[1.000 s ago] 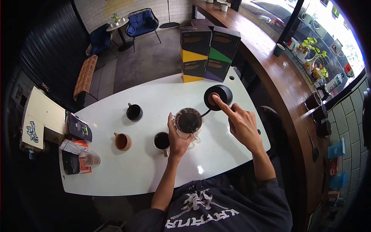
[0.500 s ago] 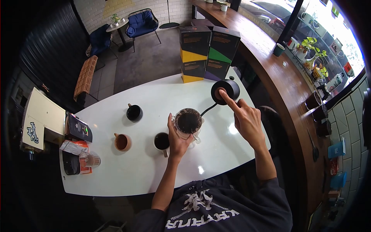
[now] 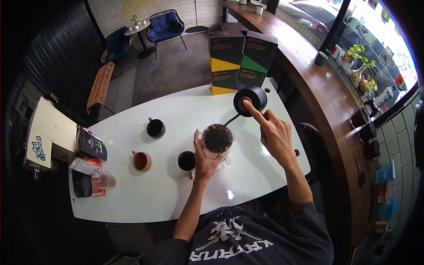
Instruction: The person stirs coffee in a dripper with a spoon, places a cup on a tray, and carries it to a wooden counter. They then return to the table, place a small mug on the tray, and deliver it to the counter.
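Note:
My left hand (image 3: 205, 162) is curled round the near left side of a clear glass coffee dripper (image 3: 217, 138), which is full of dark, wet coffee. In my right hand (image 3: 278, 134) is a black gooseneck kettle (image 3: 256, 96), its handle mostly hidden by the hand and the index finger stretched onto its brown lid knob. The kettle is tilted, and its thin spout points down to the dripper's far rim. What stands under the dripper is largely hidden. Left of my left hand is a pale cup (image 3: 186, 161) of dark liquid. Farther left are a black cup (image 3: 155, 128) and a brown cup (image 3: 141, 162).
Tall black boxes (image 3: 226, 46) with coloured patches stand at the far end of the white table (image 3: 128, 198). A plastic cup (image 3: 105, 181), packets and a dark box (image 3: 92, 145) sit at its left edge. A wooden counter (image 3: 304, 73) runs along the right.
The kettle and my right hand have moved slightly left, bringing the spout over the dripper's far rim. My left hand stays on the dripper. The view has shifted a little.

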Demonstrator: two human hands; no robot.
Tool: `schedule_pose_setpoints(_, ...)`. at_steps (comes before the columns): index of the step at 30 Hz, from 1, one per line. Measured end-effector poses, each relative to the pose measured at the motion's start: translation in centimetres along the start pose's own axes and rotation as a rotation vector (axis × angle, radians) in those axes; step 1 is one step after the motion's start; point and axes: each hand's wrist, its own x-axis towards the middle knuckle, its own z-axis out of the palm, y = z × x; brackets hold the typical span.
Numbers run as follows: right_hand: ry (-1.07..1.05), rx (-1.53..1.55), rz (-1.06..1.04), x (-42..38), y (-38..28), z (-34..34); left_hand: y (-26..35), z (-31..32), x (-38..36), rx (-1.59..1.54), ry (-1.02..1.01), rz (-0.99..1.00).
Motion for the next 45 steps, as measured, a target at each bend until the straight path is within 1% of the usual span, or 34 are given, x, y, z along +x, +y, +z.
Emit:
schedule_pose_setpoints(2, -0.023, -0.007, -0.005, -0.1, -0.2, 0.0, 0.1, 0.0, 0.0, -0.011, 0.003, -0.030)
schedule_pose_setpoints(6, -0.077, 0.004, -0.015, -0.3, -0.5, 0.1, 0.2, 0.0, 0.0, 0.018, -0.001, -0.033)
schedule_pose_setpoints(9, -0.089, -0.007, -0.019, -0.5, -0.5, 0.1, 0.2, 0.0, 0.0, -0.015, -0.010, -0.010)
schedule_pose_setpoints(22, -0.036, 0.024, 0.012, -0.5, 0.2, -0.3, 0.4, -0.1, 0.0, 0.000, -0.010, -0.007)
schedule_pose_setpoints(27, -0.085, 0.084, 0.079, -1.2, 0.4, 0.2, 0.3, -0.1, 0.0, -0.042, -0.012, 0.014)
schedule_pose_setpoints(31, -0.086, 0.137, 0.129, -1.9, 0.7, 0.7, 0.3, 0.0, 0.0, -0.052, -0.006, -0.019)
schedule_pose_setpoints(33, -0.097, 0.257, 0.188, -2.1, 0.9, 0.8, 0.2, 0.0, 0.1, -0.062, -0.007, -0.019)
schedule_pose_setpoints(34, -0.097, 0.257, 0.190, -2.2, 0.9, 0.8, 0.1, 0.0, 0.1, -0.095, -0.008, -0.024)
schedule_pose_setpoints(36, -0.103, 0.509, 0.313, -2.3, 0.9, 0.6, 0.1, 0.0, 0.1, -0.127, -0.012, -0.028)
schedule_pose_setpoints(37, -0.102, 0.509, 0.315, -2.5, 1.0, 0.8, 0.1, 0.0, 0.1, -0.128, -0.007, -0.042)
schedule_pose_setpoints(39, -0.091, 0.712, 0.384, -3.1, 1.5, 1.7, 0.4, 0.0, 0.1, -0.128, -0.003, -0.055)
schedule_pose_setpoints(43, -0.081, 0.788, 0.428, -4.5, 2.1, 2.6, 1.1, -0.1, 0.1, -0.101, 0.003, -0.062)
schedule_pose_setpoints(45, -0.117, 0.798, 0.492, -5.5, 2.6, 3.2, 1.2, -0.1, 0.1, -0.088, 0.005, -0.057)
